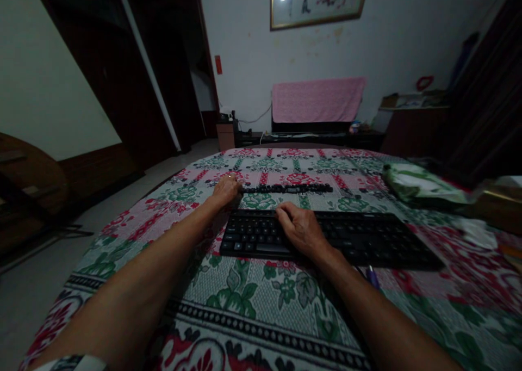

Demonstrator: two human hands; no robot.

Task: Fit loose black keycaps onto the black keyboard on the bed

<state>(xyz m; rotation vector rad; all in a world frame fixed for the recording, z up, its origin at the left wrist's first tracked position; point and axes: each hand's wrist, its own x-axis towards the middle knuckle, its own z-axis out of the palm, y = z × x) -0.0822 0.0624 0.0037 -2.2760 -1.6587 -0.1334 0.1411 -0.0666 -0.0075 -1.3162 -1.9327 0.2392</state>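
Observation:
A black keyboard (pixel 367 240) lies on the flowered tablecloth in front of me. My right hand (pixel 299 227) rests over its middle, the fingers curled in and the thumb close to them near the upper edge. Whatever those fingertips hold, if anything, is hidden. Beyond the keyboard runs a row of small black pieces (pixel 291 189) that look like loose keycaps. At the left end of this row is my left hand (pixel 228 190), its fingers bent down and together at the pieces. What they pinch is too small to make out.
A purple-tipped tool or pen (pixel 372 277) lies by the keyboard's near edge, beside my right forearm. To the right sit a green and white plastic package (pixel 424 183) and a crumpled white tissue (pixel 477 232). The patterned tablecloth (pixel 236 295) covers the table.

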